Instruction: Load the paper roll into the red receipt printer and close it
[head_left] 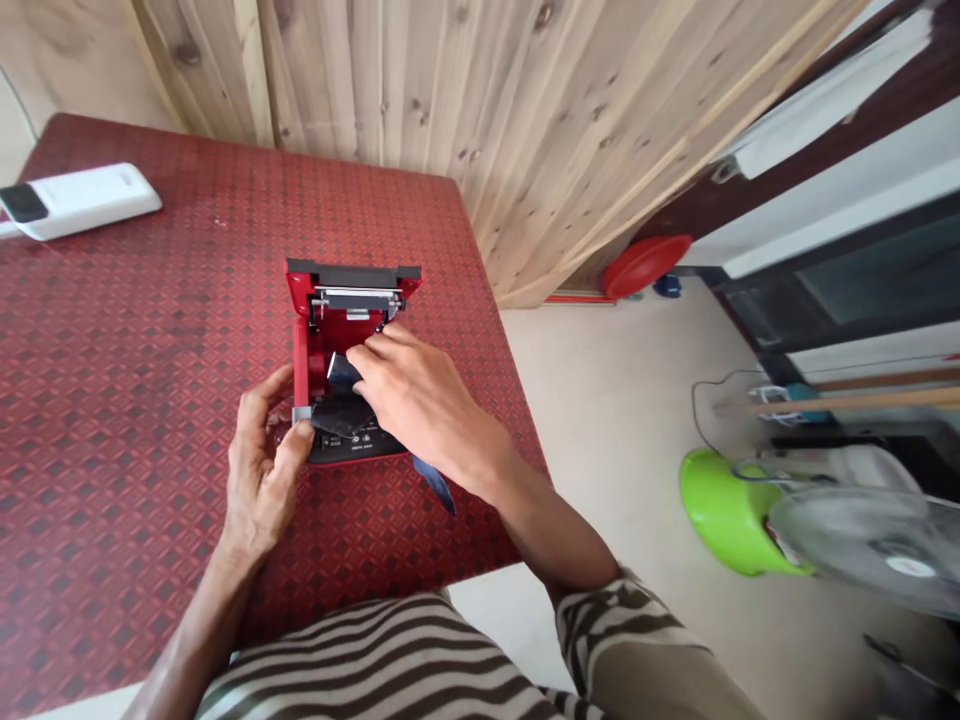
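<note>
A small red and black printer-like device [301, 365] stands on the patterned red table, its lid [352, 275] raised and a roller showing under it. My left hand [262, 455] grips the device's left side, with the thumb by a grey tab [301, 413] at the front corner. My right hand [409, 385] is over the opening, its fingers closed on a dark, glossy strip [343, 372]. More of the dark strip lies across the black front panel [352, 440], and a loose end [433, 485] hangs out below my right wrist. My right fingertips are partly hidden.
A white handheld object with a dark end [97, 200] lies at the table's far left. Wooden panelling [450, 100] rises behind the table [150, 330]. On the floor to the right are a green tub [720, 510], a fan [862, 540] and a red basin [645, 265].
</note>
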